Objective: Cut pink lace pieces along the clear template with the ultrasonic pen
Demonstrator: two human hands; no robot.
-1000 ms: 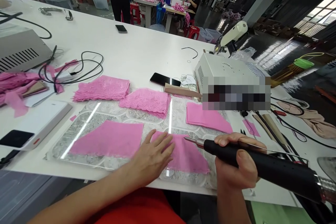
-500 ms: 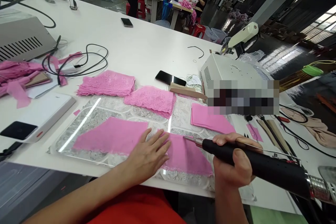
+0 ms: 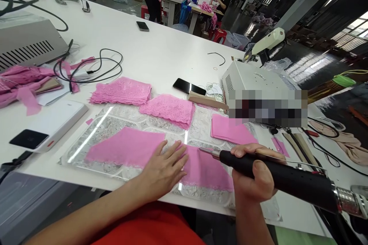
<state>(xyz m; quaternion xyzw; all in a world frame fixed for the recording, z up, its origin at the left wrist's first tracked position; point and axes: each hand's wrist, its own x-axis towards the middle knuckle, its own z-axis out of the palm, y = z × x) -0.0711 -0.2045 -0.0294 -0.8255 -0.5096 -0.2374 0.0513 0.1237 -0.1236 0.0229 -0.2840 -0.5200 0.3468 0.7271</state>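
My left hand (image 3: 165,170) lies flat with fingers spread over the meeting ends of two pink fabric pieces. One, the left fabric piece (image 3: 123,147), extends to its left; the right fabric piece (image 3: 208,172) lies to its right. My right hand (image 3: 255,180) is wrapped round a thick black-handled tool (image 3: 301,185) with a slim metal tip and a metal connector at its rear. The tip points left and rests at or just above the right piece's upper edge, close to my left fingertips. Beneath the fabric is a clear patterned mat (image 3: 198,122).
Behind the mat sit two lace stacks (image 3: 120,90) and a plain pink stack (image 3: 231,128). A black phone (image 3: 189,86) and a grey box (image 3: 253,80) stand beyond. Left are a white device (image 3: 61,122) and looped black cable (image 3: 100,65). Other people are in the background.
The tool's tip has shifted slightly left along the fabric's upper edge, with my right hand. My left hand stays pressed in place. The camera view has turned a little.
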